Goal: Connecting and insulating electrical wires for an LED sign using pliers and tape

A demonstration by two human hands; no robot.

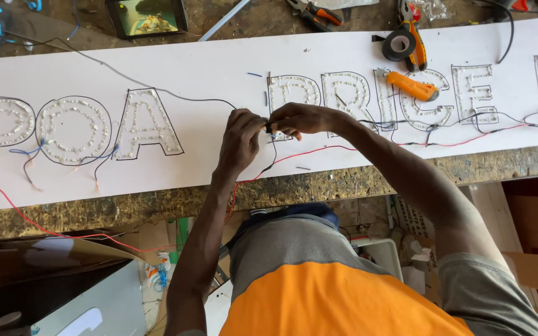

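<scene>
Both hands (269,127) on wires (271,132) (pinched)

Roll of black tape (399,45) up top, touching orange-handled pliers (413,37). Orange utility knife (412,86) lying over the outlined letters. More pliers (314,12) near the far edge. Small tablet (147,16) glowing at the back of the scuffed workbench (319,186). Cardboard box (45,274) down below, lower left.
</scene>
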